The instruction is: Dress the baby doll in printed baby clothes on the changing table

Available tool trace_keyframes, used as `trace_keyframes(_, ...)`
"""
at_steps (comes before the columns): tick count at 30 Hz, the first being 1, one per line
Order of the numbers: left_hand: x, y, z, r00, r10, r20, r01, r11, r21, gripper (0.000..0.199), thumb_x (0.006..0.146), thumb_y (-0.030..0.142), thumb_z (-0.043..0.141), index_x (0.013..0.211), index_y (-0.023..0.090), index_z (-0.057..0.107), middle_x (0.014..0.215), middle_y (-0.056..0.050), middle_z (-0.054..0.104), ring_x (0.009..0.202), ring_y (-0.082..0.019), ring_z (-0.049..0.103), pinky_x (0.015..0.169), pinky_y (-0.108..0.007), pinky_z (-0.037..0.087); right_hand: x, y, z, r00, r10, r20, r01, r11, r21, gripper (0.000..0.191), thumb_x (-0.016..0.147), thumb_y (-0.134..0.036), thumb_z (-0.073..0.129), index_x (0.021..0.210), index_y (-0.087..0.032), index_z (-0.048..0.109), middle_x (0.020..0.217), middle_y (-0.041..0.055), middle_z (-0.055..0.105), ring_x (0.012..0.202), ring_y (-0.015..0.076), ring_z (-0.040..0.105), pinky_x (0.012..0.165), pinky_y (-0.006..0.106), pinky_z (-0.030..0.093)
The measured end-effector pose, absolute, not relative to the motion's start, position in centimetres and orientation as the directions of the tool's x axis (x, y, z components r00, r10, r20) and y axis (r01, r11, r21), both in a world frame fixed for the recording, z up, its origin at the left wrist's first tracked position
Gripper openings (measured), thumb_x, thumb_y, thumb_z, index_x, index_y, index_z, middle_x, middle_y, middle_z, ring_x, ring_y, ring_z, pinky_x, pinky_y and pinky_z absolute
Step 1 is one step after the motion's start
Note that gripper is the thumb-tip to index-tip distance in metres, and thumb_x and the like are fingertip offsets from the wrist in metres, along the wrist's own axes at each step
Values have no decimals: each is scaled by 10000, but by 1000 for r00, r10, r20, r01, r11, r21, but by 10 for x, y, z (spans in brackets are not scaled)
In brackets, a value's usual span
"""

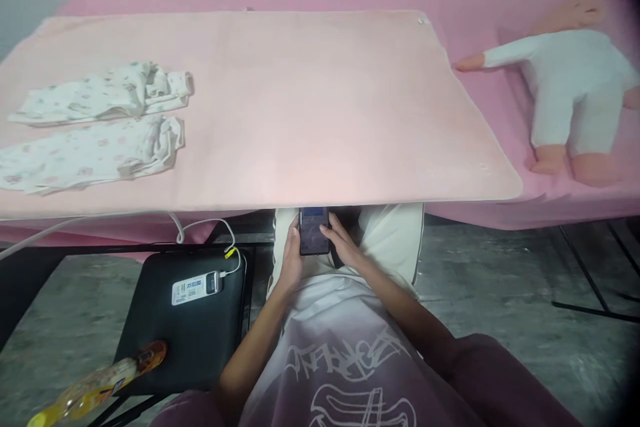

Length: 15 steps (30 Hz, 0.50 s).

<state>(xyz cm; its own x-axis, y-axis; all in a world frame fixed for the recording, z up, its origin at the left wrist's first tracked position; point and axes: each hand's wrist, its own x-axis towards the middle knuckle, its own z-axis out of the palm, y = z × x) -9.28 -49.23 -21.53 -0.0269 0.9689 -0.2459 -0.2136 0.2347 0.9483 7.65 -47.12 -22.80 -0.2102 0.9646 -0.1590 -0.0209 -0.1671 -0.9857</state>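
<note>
The left hand (291,255) has its fingers clamped on the phone (314,231), held just below the table (300,113) edge; the right hand (345,245) grips the other side, thumb on the screen. A bottle (95,387) with a yellow cap overlaps the black stool (185,327) (how full it is, I cannot tell). On the stool lies a white device (197,288) with a cable (231,247); folded printed clothes (100,123) and a doll (575,90) lie above.
</note>
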Motion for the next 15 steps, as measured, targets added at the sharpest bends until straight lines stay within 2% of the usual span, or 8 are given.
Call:
trace_keyframes(5, -107, -502, -206, -189, 977, -96, -5, 96, 995, 675, 1145, 698, 463, 1685, 307, 569, 1840, -64, 431, 1759, -263, 314, 1482, -452, 169, 27, -474, -237, -102, 989, -110, 13, -109, -994, 922, 1088, -832, 405, 1797, -248, 331, 1868, 119, 251, 1777, 264, 158, 1483, 491, 113)
trace_keyframes(7, -111, -502, -209, -218, 975, -39, 54, 52, 997, 687, 1151, 693, 445, 1712, 308, 535, 1861, -74, 391, 1770, -255, 288, 1483, -448, 160, 12, -474, -243, -72, 992, -101, 16, -100, -995, 933, 1094, -836, 369, 1813, -249, 283, 1897, 107, 168, 1791, 254, 87, 1486, 500, 83)
trace_keyframes(11, -121, -501, -220, -208, 978, -19, 74, 35, 997, 744, 1132, 729, 455, 1746, 310, 485, 1874, -94, 360, 1765, -268, 301, 1481, -474, 162, -3, -471, -253, -25, 994, -105, 47, -103, -994, 867, 1119, -797, 304, 1824, -297, 233, 1907, 71, 142, 1793, 241, 60, 1485, 522, 96)
trace_keyframes(15, -127, -500, -225, -179, 984, 3, 116, 18, 993, 749, 1136, 717, 459, 1768, 314, 452, 1885, -91, 335, 1774, -259, 276, 1484, -475, 142, -6, -469, -260, -22, 994, -105, 72, -103, -992, 868, 1121, -783, 275, 1831, -291, 193, 1908, 72, 127, 1796, 244, 51, 1484, 533, 100)
